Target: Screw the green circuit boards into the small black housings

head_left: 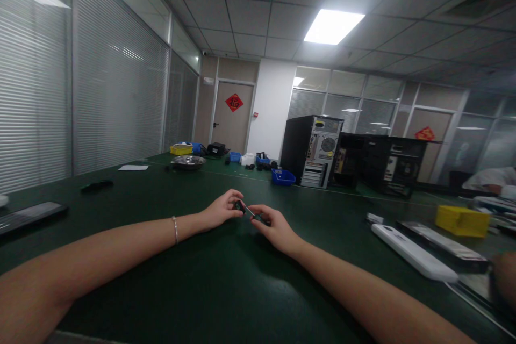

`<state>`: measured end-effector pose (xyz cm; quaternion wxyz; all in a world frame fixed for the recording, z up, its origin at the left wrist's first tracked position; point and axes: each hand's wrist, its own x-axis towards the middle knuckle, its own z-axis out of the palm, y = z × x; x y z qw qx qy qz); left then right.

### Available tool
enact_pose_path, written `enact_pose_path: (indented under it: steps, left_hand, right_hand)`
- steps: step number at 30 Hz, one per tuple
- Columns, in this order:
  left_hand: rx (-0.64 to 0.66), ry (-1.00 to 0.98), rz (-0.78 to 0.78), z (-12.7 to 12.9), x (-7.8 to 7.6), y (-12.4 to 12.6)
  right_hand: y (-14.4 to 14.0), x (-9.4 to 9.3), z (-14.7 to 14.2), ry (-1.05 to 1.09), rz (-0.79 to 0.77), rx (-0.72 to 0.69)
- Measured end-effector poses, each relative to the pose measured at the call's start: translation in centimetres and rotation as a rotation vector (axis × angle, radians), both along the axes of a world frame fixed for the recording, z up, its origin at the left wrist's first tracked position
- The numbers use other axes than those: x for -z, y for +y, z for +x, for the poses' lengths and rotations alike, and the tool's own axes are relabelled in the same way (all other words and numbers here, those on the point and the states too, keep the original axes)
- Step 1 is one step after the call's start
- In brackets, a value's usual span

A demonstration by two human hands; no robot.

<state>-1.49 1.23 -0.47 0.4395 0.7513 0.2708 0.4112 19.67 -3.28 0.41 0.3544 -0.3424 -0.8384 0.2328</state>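
Note:
My left hand (223, 209) pinches a small dark part (240, 206) between thumb and fingers; its exact kind is too small to make out. In my right hand (277, 228) is a screwdriver (261, 220) with a dark green handle, its thin metal shaft pointing left. The shaft's tip meets or nearly meets the small dark part; I cannot tell if they touch. Both hands are close together, just above the middle of the green table (193, 290).
Computer towers (310, 150) stand at the back right, a blue tray (282, 177) beside them. A metal bowl (188, 162) lies back left. On the right are a white power strip (413, 251), a yellow box (461, 221) and part of another person (489, 180).

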Motion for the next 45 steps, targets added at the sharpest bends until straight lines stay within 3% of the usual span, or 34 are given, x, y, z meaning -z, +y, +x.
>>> enact_pose_path:
  steps: [15,21,27,37,45]
  left_hand:
    - [-0.021,0.075,-0.003,0.3,-0.1,-0.2]
    - [-0.066,0.134,0.071,0.3,0.4,0.2]
    - [-0.082,0.144,0.184,-0.1,-0.2,-0.2]
    - [-0.081,0.053,0.137,0.0,-0.7,-0.3]
    - [-0.014,-0.003,0.028,-0.1,-0.1,0.2]
  right_hand:
    - [-0.3,-0.1,0.0,-0.049,-0.012,0.012]
    - [0.0,0.1,-0.1,-0.024,0.030,0.050]
    - [0.0,0.1,0.0,-0.026,0.048,0.066]
    - [0.5,0.5,0.2,-0.016,0.043,0.040]
    - [0.5,0.4,0.3,0.025,-0.038,-0.009]
